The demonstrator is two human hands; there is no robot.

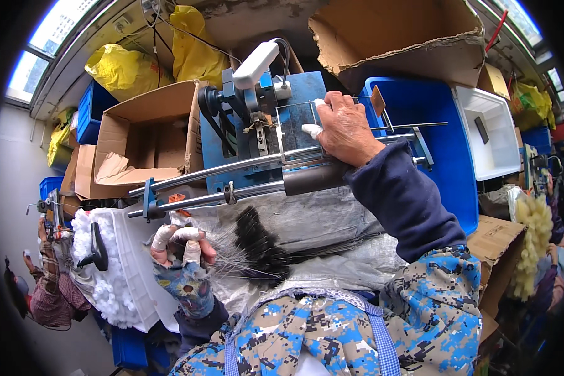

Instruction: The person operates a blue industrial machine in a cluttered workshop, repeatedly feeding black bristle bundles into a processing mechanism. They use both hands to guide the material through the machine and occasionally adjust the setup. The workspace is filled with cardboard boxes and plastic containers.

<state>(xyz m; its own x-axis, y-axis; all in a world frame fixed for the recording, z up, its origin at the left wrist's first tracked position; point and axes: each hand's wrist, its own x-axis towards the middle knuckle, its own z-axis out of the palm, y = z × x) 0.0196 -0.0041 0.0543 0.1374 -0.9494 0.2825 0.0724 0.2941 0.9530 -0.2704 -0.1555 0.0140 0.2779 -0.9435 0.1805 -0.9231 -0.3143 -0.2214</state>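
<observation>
My right hand [344,128], with white tape on its thumb and a fingertip, grips the thin metal frame [288,128] of a sliding carriage. That carriage rides on two steel rails [257,189] in front of a blue bench machine [304,84]. Lower left, my left hand [185,245] wears a worn patterned sleeve and has taped, curled fingers. Whatever they pinch is too small to make out. Beside it a bundle of black bristles on thin wires [257,241] lies across the grey sheet [313,216] over my lap, its wire ends reaching toward my fingers.
White tufts fill a white tub [128,263] at left, with a black handle-shaped tool [96,250] on top. An open cardboard box [147,135] stands left of the machine. To the right are a blue bin [413,100] and a white tray [489,138]. Other people work at both edges.
</observation>
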